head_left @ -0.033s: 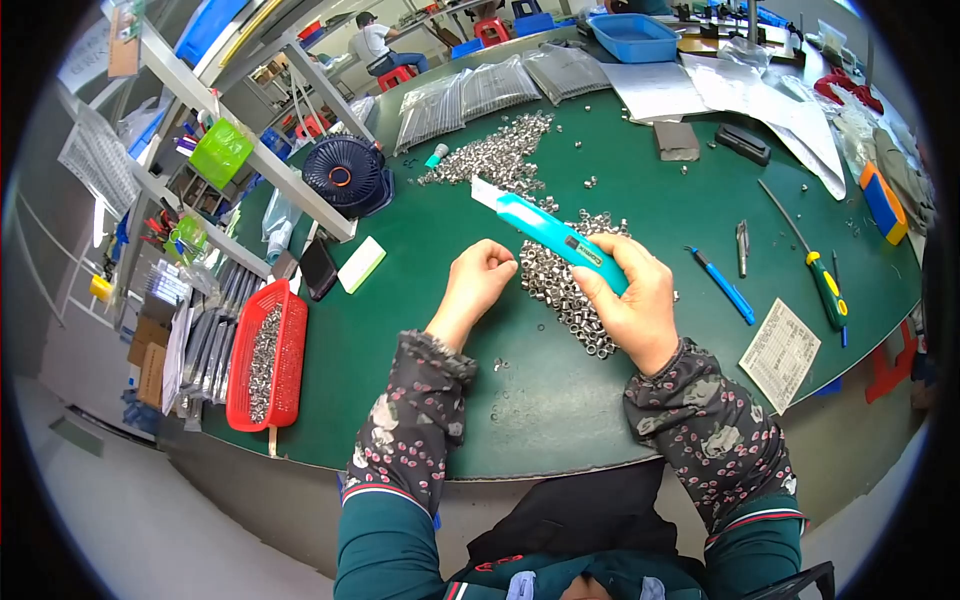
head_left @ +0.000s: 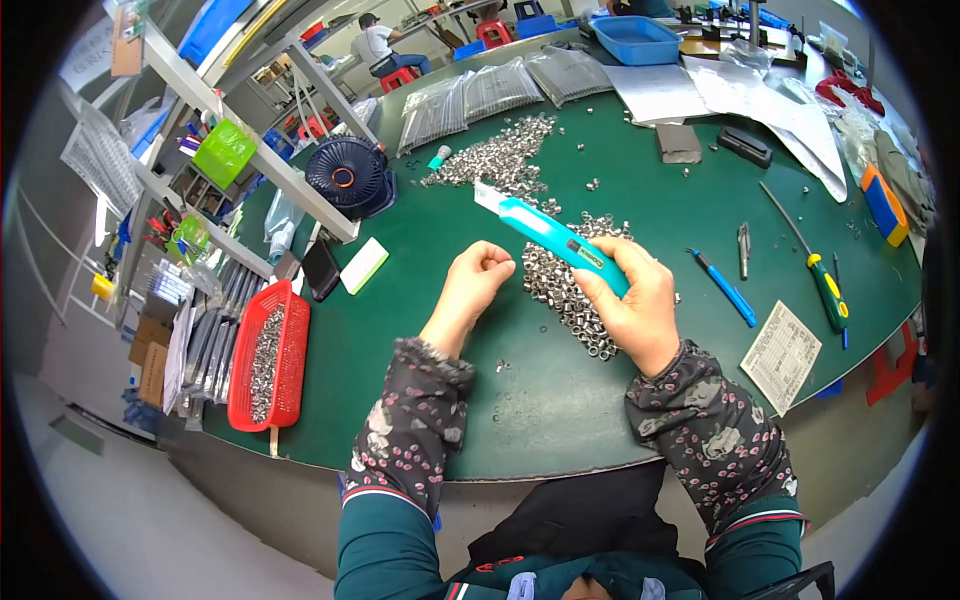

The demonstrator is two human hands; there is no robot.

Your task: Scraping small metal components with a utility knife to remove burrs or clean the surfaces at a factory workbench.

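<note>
My right hand (head_left: pixel 645 305) is wrapped round a turquoise utility knife (head_left: pixel 560 238). Its blade is out and points to the far left, above the table. Beside it, my left hand (head_left: pixel 470 288) is closed, thumb and fingertips pinched together. Whatever lies between those fingertips, if anything, is too small to make out. Under the knife and right hand spreads a pile of small metal rings (head_left: pixel 570 308), partly hidden by them. Farther back lies a second heap of small metal pieces (head_left: pixel 505 150), with a green-capped small item (head_left: pixel 440 156) at its left edge.
A red basket (head_left: pixel 298 350) of metal pieces stands at the left, near a phone (head_left: pixel 321 270) and a fan (head_left: pixel 348 177). On the right lie a blue pen-like tool (head_left: pixel 725 288), a screwdriver (head_left: pixel 826 290) and a printed card (head_left: pixel 782 357). Bagged tubes (head_left: pixel 500 88) line the back.
</note>
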